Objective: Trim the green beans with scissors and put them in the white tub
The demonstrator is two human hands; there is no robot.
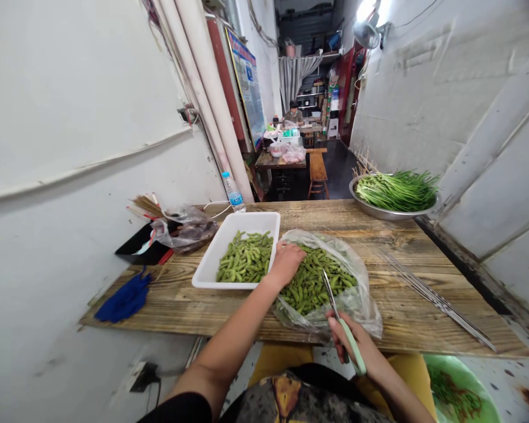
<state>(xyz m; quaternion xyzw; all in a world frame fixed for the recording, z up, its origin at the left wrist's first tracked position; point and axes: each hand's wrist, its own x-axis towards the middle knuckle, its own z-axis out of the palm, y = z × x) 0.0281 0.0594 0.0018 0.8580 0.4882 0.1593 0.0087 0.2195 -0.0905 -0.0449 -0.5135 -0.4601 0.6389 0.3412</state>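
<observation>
My left hand [286, 262] rests knuckles-up on the green pods [311, 282] inside a clear plastic bag [361, 299], its fingers curled down into the pile. Whatever they pinch is hidden. My right hand [357, 346] grips scissors with pale green handles [350, 343], the closed blades pointing up over the bag. A white rectangular tray [211, 261] to the left holds more green pods [247, 258]. Both sit on a wooden plank table [405, 264].
A metal bowl of long green stalks [394, 194] stands at the far right. Metal skewers [436, 299] lie on the right side. A water bottle [233, 192], a crumpled bag [185, 226], a black tray and a blue cloth [126, 298] line the left edge. A person sits far down the corridor.
</observation>
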